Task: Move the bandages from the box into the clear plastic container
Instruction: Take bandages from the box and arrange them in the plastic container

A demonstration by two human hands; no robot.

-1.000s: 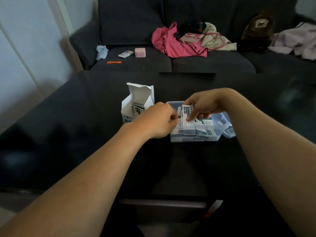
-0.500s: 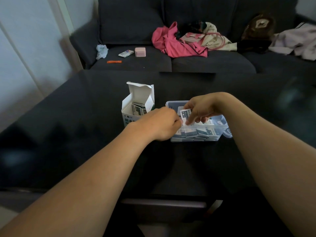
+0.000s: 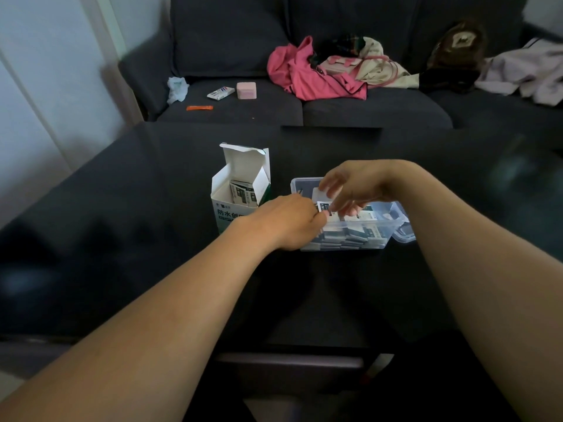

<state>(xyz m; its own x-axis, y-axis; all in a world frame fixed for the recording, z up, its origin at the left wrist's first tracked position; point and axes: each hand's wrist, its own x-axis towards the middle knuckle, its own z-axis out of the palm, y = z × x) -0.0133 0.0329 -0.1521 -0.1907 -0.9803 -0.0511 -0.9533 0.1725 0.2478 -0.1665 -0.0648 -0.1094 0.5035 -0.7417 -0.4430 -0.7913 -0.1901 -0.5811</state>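
A white bandage box (image 3: 233, 208) stands open on the dark table, flap up, with a few wrapped bandages (image 3: 243, 194) still inside. Right of it sits the clear plastic container (image 3: 385, 239), filled with several stacked bandages (image 3: 350, 236). My left hand (image 3: 289, 222) rests against the container's left end, fingers curled at a bandage there. My right hand (image 3: 350, 190) hovers over the container's left half, fingers spread, its fingertips on a white bandage (image 3: 324, 205) at the top of the pile. My hands hide the pile's left part.
The container's clear lid (image 3: 405, 233) lies at its right end. Behind the table (image 3: 122, 226) is a dark sofa (image 3: 304, 111) with pink clothing (image 3: 304, 74), a pink case (image 3: 246, 90), a small packet (image 3: 220, 93) and a bag (image 3: 457, 44).
My right hand has lowered the bandage it held upright onto the pile and spread its fingers. My left hand stayed at the container's left end.
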